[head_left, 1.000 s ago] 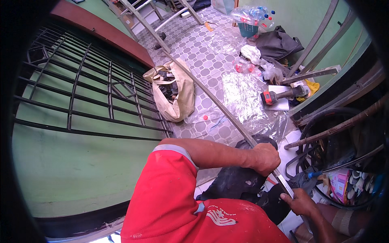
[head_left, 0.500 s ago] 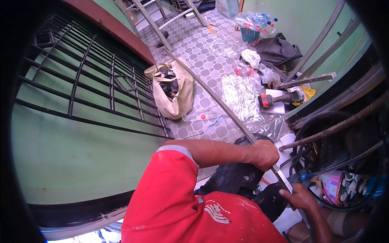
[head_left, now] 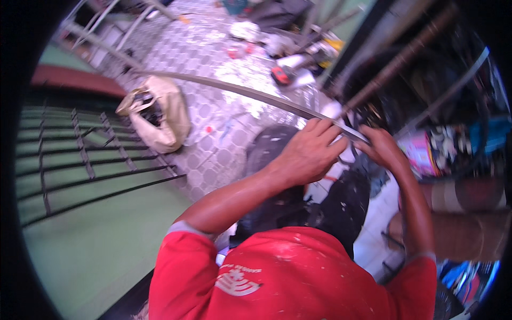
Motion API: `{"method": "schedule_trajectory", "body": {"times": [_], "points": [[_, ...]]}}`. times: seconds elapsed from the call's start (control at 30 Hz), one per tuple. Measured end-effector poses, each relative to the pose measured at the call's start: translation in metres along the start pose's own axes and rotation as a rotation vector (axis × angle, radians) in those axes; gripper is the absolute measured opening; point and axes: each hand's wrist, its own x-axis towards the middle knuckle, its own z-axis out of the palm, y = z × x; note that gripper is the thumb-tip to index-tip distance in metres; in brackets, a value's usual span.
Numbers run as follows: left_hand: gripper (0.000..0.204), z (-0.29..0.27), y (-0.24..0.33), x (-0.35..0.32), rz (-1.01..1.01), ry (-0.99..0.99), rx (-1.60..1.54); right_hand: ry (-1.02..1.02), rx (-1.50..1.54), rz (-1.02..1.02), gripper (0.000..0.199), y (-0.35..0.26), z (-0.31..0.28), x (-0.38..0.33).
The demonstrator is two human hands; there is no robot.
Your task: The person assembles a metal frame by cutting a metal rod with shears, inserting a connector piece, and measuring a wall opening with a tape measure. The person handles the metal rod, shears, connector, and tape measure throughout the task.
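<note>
A long, thin grey metal bar [head_left: 240,89] runs from near the ladder at the far left to its near end between my hands, looking slightly bowed in this view. My left hand [head_left: 314,149] has its fingers over the bar close to that end. Just to the right, my right hand [head_left: 380,148] grips the tip between thumb and fingers. Motion blurs the fingers a little. Below the bar, my dark-trousered knees are bent.
A beige cloth bag [head_left: 173,117] stands beside the black window grille [head_left: 85,144] on the left. A red and black cordless power tool [head_left: 282,76] lies beyond the bar. To the right lean a brown pole [head_left: 397,61] and other long pieces. A ladder [head_left: 101,42] stands far left.
The view has turned right and down, so the room shifts left and up. My right hand has come up along the bar, closer to my left hand. Both keep hold of it.
</note>
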Motion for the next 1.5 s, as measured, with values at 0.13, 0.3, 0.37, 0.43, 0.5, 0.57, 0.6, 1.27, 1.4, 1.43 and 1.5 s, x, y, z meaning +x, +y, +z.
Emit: {"method": "schedule_trajectory", "body": {"times": [0.13, 0.3, 0.37, 0.43, 0.5, 0.57, 0.6, 1.27, 1.4, 1.43, 1.5], "points": [[0.030, -0.018, 0.030, -0.033, 0.125, -0.155, -0.128, -0.169, -0.163, 0.114, 0.032, 0.040, 0.095, 0.024], [0.024, -0.054, 0.043, -0.057, -0.055, -0.024, -0.174, -0.257, -0.107, 0.161, 0.029, 0.066, 0.193, 0.034], [0.026, -0.060, 0.050, -0.062, -0.106, -0.046, -0.217, -0.275, -0.116, 0.124, 0.028, 0.076, 0.215, 0.038], [0.027, -0.066, 0.063, -0.054, -0.187, -0.069, -0.230, -0.262, -0.129, 0.097, 0.025, 0.088, 0.230, 0.044], [0.026, -0.068, 0.064, -0.049, -0.206, -0.098, -0.264, -0.264, -0.186, 0.124, 0.021, 0.116, 0.252, 0.052], [0.028, -0.068, 0.062, -0.045, -0.223, -0.128, -0.282, -0.245, -0.229, 0.114, 0.020, 0.132, 0.269, 0.060], [0.029, -0.068, 0.062, -0.047, -0.234, -0.133, -0.301, -0.218, -0.257, 0.060, 0.020, 0.123, 0.268, 0.063], [0.023, -0.077, 0.082, -0.019, -0.741, -0.246, -0.723, -0.541, 0.256, 0.376, 0.046, 0.004, 0.266, -0.063], [0.020, -0.070, 0.102, -0.028, -0.843, -0.288, -0.717, -0.681, 0.329, 0.445, 0.046, -0.070, 0.172, -0.119], [0.019, -0.072, 0.107, -0.027, -0.863, -0.281, -0.718, -0.690, 0.282, 0.454, 0.045, -0.082, 0.155, -0.128], [0.017, -0.075, 0.120, -0.033, -0.900, -0.295, -0.689, -0.703, 0.219, 0.453, 0.044, -0.098, 0.122, -0.135]]}}
